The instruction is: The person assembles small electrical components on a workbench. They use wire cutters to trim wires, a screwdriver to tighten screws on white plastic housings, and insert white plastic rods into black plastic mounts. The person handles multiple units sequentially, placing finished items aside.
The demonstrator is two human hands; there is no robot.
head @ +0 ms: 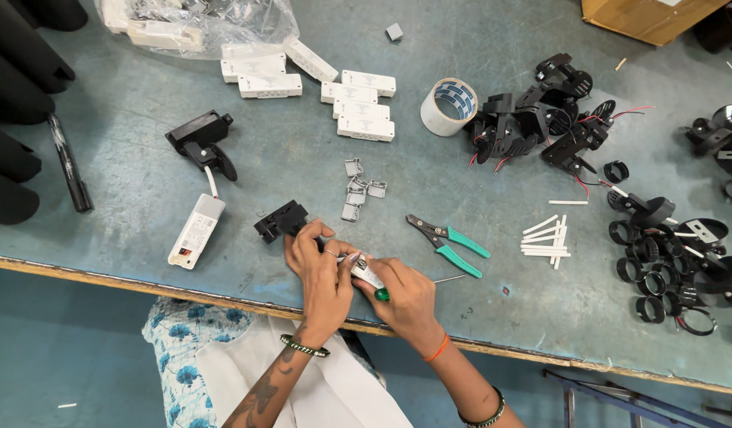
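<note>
My left hand point(320, 265) grips a small white rectangular module point(366, 272) at the near edge of the grey-blue table point(128, 158); its fingertips rest against a black plastic housing point(280, 220) attached to the module. My right hand point(407, 297) holds a green-handled screwdriver point(381, 294), whose thin metal shaft point(449, 278) sticks out to the right. Both hands are pressed close together over the module.
Green-handled pliers point(449, 242) lie right of my hands, beside white tubes point(547, 238). Small grey clips point(358, 190), white modules point(358, 111), a tape roll point(448, 105), black fittings with wires point(540, 119) and black rings point(667, 261) lie further out. Another black-and-white assembly point(201, 182) is at left.
</note>
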